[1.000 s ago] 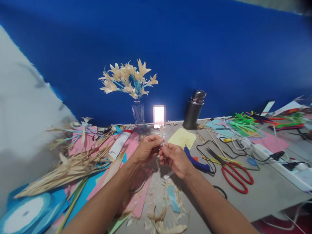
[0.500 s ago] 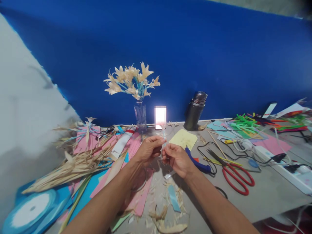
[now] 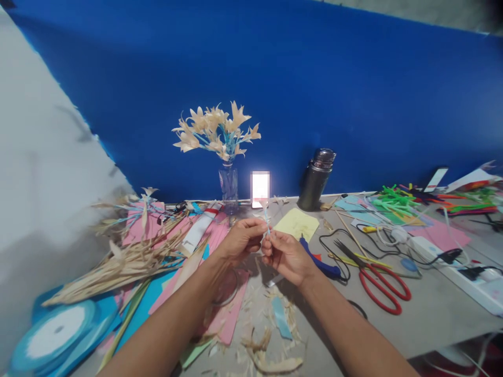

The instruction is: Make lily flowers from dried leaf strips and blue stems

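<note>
My left hand (image 3: 244, 240) and my right hand (image 3: 286, 254) meet over the middle of the table, fingertips almost touching. Between them they pinch a thin light-blue flower stem (image 3: 266, 215) that stands upright; a small pale bloom at its top blurs into the bright phone screen (image 3: 260, 187) behind. Both hands are closed on the stem. Beyond them, a clear glass vase (image 3: 229, 188) holds cream husk flowers (image 3: 218, 125) on blue stems. Below the hands lie a light-blue strip (image 3: 281, 318) and dry husk scraps (image 3: 271, 353).
Red-handled scissors (image 3: 379, 285) and a blue glue gun (image 3: 320, 264) with a black cord lie right. A dark flask (image 3: 316, 180) stands at the back wall. Dried husks (image 3: 106, 269) and a blue ribbon spool (image 3: 55, 335) fill the left. A white power strip (image 3: 459, 275) sits far right.
The view has shifted slightly, so the things on the left appear a little further right. Both hands still pinch the stem, which leans slightly differently.
</note>
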